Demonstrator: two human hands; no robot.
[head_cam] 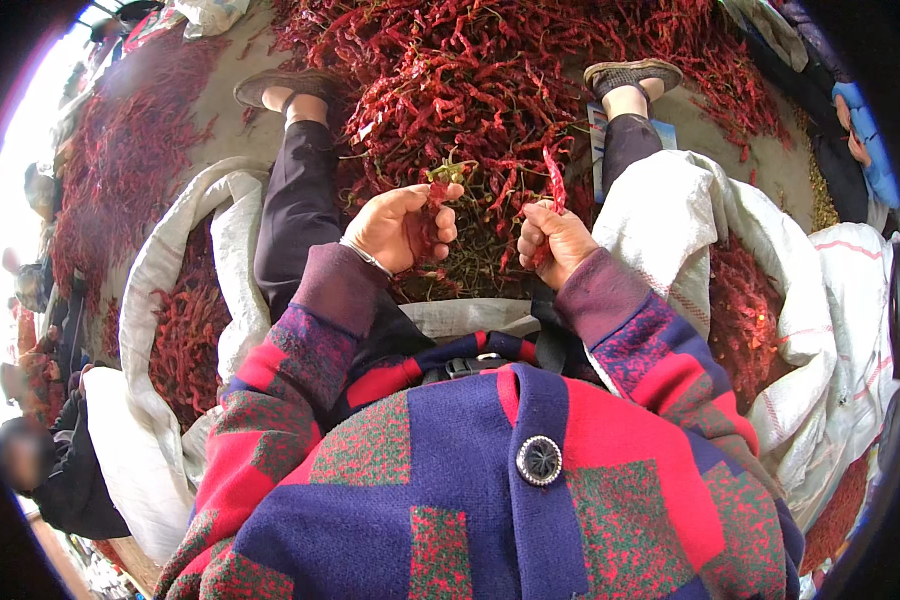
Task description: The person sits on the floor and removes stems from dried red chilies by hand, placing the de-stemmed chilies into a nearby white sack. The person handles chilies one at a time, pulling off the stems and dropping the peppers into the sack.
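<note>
My left hand [390, 225], with a bracelet at the wrist, pinches dried red chillies [436, 196] between thumb and fingers. Their greenish stems [456, 171] stick up past the fingertips. A short gap to the right, my right hand [562, 236] is closed around a long, wrinkled red chilli [553, 178] that points upward; more red shows under its fingers. Both hands are held over the near edge of a large heap of dried red chillies [457, 97] between my legs. Loose stems [457, 274] lie below and between the hands.
Open white woven sacks holding chillies stand at my left [139, 300] and right [802, 300]. My shoes [630, 75] flank the heap. Another chilli pile [127, 157] spreads on the floor at far left. Other people sit nearby, one at lower left [71, 472]; a blue sleeve [870, 142] shows at right.
</note>
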